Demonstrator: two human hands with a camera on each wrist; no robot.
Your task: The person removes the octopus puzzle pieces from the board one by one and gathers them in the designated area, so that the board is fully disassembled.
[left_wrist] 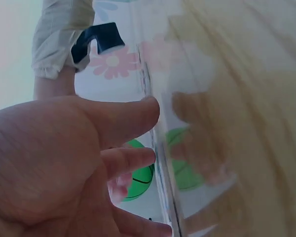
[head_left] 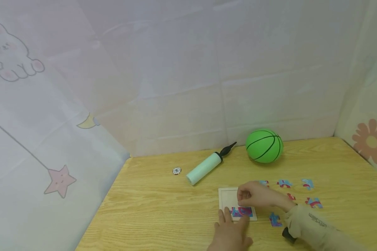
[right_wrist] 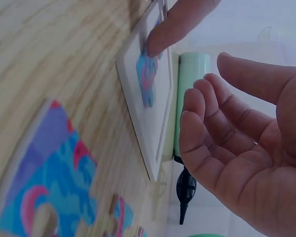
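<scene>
A white puzzle tray (head_left: 220, 200) lies on the table, with joined blue and pink puzzle pieces (head_left: 242, 212) along its near side. My left hand (head_left: 229, 234) has its fingers spread at the tray's near edge. In the right wrist view, a left fingertip (right_wrist: 159, 43) rests on the joined pieces. Over the tray's right part is my right hand (head_left: 259, 195), its fingers loosely bent and the thumb apart from them. Nothing shows between them in the right wrist view. A loose puzzle piece (head_left: 275, 219) lies right of the tray, large in the right wrist view.
Several more loose pieces (head_left: 314, 202) are scattered on the right of the table. Behind the tray lie a pale green hand pump (head_left: 204, 169) with a black nozzle and a green ball (head_left: 264, 146). A poker chip (head_left: 177, 170) sits left of the pump.
</scene>
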